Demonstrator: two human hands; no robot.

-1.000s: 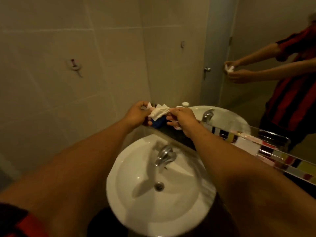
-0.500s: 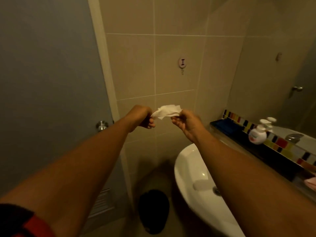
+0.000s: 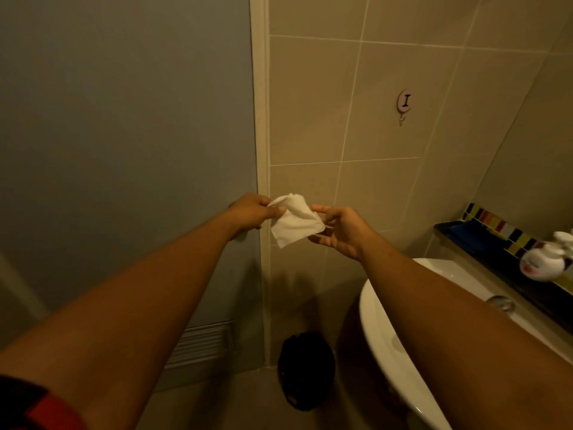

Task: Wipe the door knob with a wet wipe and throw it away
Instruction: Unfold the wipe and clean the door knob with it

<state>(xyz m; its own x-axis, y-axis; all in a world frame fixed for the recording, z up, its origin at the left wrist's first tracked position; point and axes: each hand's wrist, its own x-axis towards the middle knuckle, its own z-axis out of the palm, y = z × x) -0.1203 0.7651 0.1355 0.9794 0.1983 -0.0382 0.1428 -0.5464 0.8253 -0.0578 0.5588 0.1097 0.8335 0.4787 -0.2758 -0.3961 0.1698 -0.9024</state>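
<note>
A white wet wipe [image 3: 294,226] is spread out between my two hands at chest height, in front of the door frame. My left hand [image 3: 252,214] pinches its upper left corner, right at the grey door's [image 3: 124,150] edge. My right hand [image 3: 339,232] holds the wipe's right edge with its fingertips, palm turned up. The door knob is hidden behind my left hand and wrist. A black bin [image 3: 305,370] stands on the floor below the wipe, by the tiled wall.
A white sink [image 3: 384,333] juts out at lower right, its tap [image 3: 500,304] beside my right arm. Behind it runs a dark ledge with a white soap bottle [image 3: 542,265] and a blue pack [image 3: 468,235]. A wall hook [image 3: 404,107] hangs above. The door has a low vent [image 3: 201,342].
The view has swung left from the sink and mirror to the door. Both hands have carried the wipe toward the door's edge, and it now hangs more unfolded. My left hand now covers the knob.
</note>
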